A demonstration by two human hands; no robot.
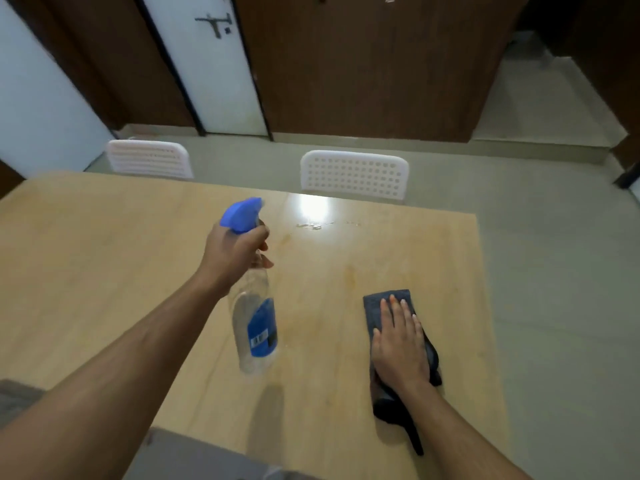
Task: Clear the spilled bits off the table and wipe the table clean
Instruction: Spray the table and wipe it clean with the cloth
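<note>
My left hand (235,254) grips the neck of a clear spray bottle (256,327) with a blue trigger head and a blue label, held above the light wooden table (104,258). My right hand (398,337) lies flat, fingers spread, on a dark grey cloth (384,301) at the right side of the table. A few wet drops or small bits (313,226) glint near the far edge, beside a bright reflection. Faint orange smears (349,275) mark the wood between the bottle and the cloth.
Two white perforated chairs stand behind the far edge, one at the left (149,159) and one at the middle (353,174). The table's right edge (485,289) drops to a grey floor. A dark grey shape (194,455) lies at the near edge.
</note>
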